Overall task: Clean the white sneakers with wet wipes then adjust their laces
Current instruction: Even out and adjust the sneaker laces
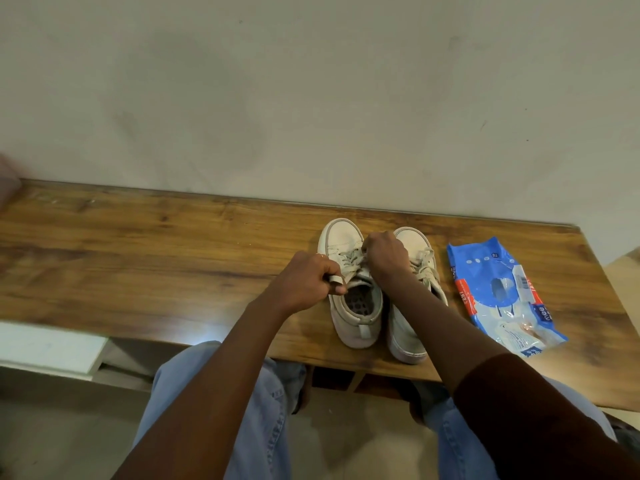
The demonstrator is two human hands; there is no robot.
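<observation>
From the head camera: both white sneakers stand side by side on the wooden table (138, 251), toes to the wall. The left hand (304, 282) is clenched just beside the left-side sneaker (356, 317), pinching a flat white end of the laces (351, 259). The right hand (386, 258) curls down over those same laces, its forearm crossing the right-side sneaker (403, 336). The blue wet wipes pack (502, 296) lies flat near the right-side sneaker.

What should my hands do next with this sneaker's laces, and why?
Probably draw the laces snug: the left hand pinches what looks like a lace end and the right hand grips them on the sneaker farther from the wet wipes pack.
</observation>
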